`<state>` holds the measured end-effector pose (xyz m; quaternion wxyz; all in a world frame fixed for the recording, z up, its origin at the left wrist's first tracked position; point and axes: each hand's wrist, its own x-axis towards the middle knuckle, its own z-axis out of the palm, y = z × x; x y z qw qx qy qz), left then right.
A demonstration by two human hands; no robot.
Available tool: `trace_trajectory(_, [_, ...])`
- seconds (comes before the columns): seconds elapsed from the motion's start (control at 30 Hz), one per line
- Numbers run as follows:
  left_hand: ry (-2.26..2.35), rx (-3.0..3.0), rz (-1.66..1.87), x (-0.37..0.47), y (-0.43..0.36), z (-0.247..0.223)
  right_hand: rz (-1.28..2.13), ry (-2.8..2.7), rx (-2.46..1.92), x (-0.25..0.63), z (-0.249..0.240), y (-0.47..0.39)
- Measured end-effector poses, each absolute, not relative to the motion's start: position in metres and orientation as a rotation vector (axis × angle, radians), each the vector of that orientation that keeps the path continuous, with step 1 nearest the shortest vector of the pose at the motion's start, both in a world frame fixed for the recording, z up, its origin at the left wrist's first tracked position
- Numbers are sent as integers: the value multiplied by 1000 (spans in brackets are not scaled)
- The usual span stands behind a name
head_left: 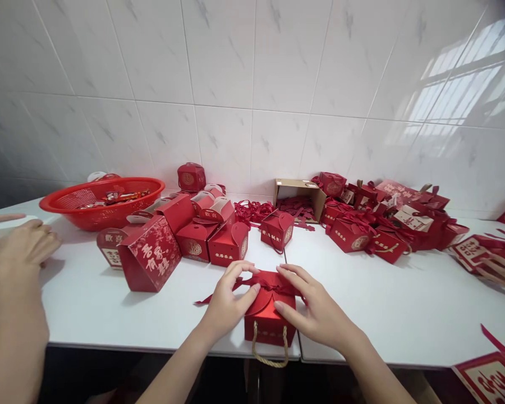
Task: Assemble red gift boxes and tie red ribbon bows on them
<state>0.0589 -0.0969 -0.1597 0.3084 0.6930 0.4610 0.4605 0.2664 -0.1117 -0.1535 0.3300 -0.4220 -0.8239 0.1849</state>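
Observation:
A red gift box with a rope handle hanging down its front stands at the table's front edge. A dark red ribbon is tied over its top. My left hand rests on the left of the box top, thumb and fingers at the ribbon. On the right side, my right hand touches the top with thumb and fingers spread. Behind the box stands a smaller red box with a cord.
Left are a red plastic basket and several red boxes. A cardboard box of dark red pieces and piled gift boxes stand right. Other people's hands show at both sides.

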Motion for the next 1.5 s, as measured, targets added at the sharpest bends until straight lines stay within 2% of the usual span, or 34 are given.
trace_trajectory(0.17, [1187,1744,1187,62,-96,-165,526,-2127,-1126,265,-152,-111])
trace_trajectory(0.5, [1317,1712,993,59,-93,-168,582,-1676,-1424,257,-179,-116])
trace_trajectory(0.73, [1358,1806,1011,43,-91,-158,518,-1798,-1260,284,-162,-114])
trace_trajectory(0.93, [1232,1781,538,20,-79,-132,332,-2106,-1236,295,-152,-122])
trace_trajectory(1.07, [988,1763,218,16,-70,-119,-43,-1950,-1225,282,-160,-119])
trace_trajectory(1.13, [898,1735,149,18,-70,-116,-76,-1841,-1141,275,-160,-117])
trace_trajectory(1.3, [802,1603,361,32,-84,-113,243,-1735,-1029,260,-147,-123])
trace_trajectory(1.5, [958,1544,756,57,-108,-120,543,-1679,-1051,245,-142,-129])
